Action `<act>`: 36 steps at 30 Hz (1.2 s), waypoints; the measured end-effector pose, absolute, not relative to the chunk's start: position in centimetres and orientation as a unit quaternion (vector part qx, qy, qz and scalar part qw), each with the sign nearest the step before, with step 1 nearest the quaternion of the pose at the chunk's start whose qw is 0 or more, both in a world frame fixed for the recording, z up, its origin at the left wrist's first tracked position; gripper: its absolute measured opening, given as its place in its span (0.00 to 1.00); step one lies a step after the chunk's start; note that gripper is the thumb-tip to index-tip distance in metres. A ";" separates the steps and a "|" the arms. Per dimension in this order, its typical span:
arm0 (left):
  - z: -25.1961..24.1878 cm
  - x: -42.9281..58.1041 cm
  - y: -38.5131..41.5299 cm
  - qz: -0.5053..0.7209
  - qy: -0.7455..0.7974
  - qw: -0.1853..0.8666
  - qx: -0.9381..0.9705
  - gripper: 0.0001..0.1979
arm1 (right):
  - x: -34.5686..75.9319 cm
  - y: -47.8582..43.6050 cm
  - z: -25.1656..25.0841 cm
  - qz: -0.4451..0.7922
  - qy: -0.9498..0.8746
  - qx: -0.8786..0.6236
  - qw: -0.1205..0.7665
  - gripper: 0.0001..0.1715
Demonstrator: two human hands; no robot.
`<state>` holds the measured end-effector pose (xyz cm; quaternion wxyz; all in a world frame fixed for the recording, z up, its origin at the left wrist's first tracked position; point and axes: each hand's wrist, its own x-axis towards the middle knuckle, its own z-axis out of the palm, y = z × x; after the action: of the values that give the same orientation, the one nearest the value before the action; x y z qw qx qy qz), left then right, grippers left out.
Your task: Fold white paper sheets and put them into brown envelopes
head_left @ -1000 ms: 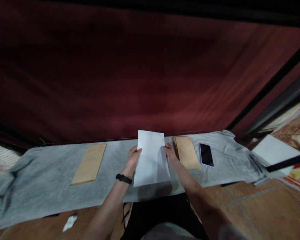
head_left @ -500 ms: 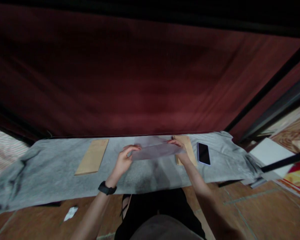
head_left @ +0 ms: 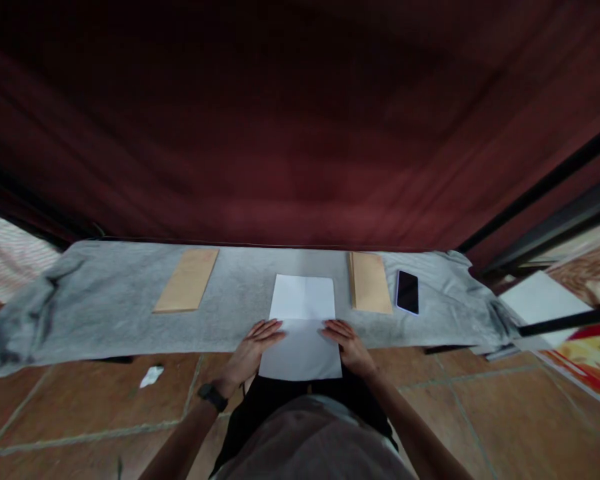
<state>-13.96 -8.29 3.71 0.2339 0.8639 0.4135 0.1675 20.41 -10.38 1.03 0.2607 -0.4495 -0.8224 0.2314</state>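
Observation:
A white sheet of paper [head_left: 303, 347] with crease lines lies over the front edge of the grey cloth, its near part reaching over my lap. My left hand [head_left: 257, 340] rests on the paper's left edge, fingers stretched out. On the right edge lies my right hand [head_left: 345, 339], its fingers also extended flat. One brown envelope [head_left: 187, 280] is on the cloth to the left. More brown envelopes [head_left: 373, 283], seemingly stacked, lie right of the paper, beside a dark-screened phone [head_left: 407, 292].
The long surface under the grey cloth [head_left: 115, 287] runs along a dark red curtain [head_left: 300, 167]. Black metal bars [head_left: 570, 320] and a white board [head_left: 540, 303] stand at the right. A crumpled white scrap [head_left: 151, 377] lies on the tiled floor [head_left: 105, 407].
The paper, held up and blurred before, is now lower and spread open. Both hands have come down towards my lap and flattened onto its edges. The camera view has shifted.

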 end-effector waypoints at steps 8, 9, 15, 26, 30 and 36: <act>3.2 -13.8 -6.6 0.265 0.492 0.344 0.755 0.15 | 21.0 -10.3 1.4 0.272 -0.779 -0.480 0.297 0.24; 3.0 -13.5 -6.1 0.282 0.520 0.358 0.722 0.12 | 20.9 -9.9 1.4 0.283 -0.758 -0.498 0.310 0.20; 2.9 -11.2 -3.4 0.362 0.596 0.390 0.601 0.18 | 19.9 -7.3 1.5 0.330 -0.634 -0.603 0.354 0.22; 3.0 -9.7 -0.5 0.301 0.669 0.284 0.617 0.15 | 18.5 -4.2 1.8 0.215 -0.595 -0.728 0.262 0.15; 3.3 -9.3 -0.1 0.234 0.705 0.260 0.618 0.11 | 18.0 -3.8 2.3 0.176 -0.602 -0.757 0.182 0.13; 4.4 -8.4 -0.2 0.162 0.747 0.232 0.602 0.10 | 16.9 -3.7 2.8 0.131 -0.609 -0.776 0.096 0.12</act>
<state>-8.37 -0.24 4.39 0.2318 0.6016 0.7469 0.1624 16.90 -3.66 2.80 0.0961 -0.7760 -0.6094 0.1313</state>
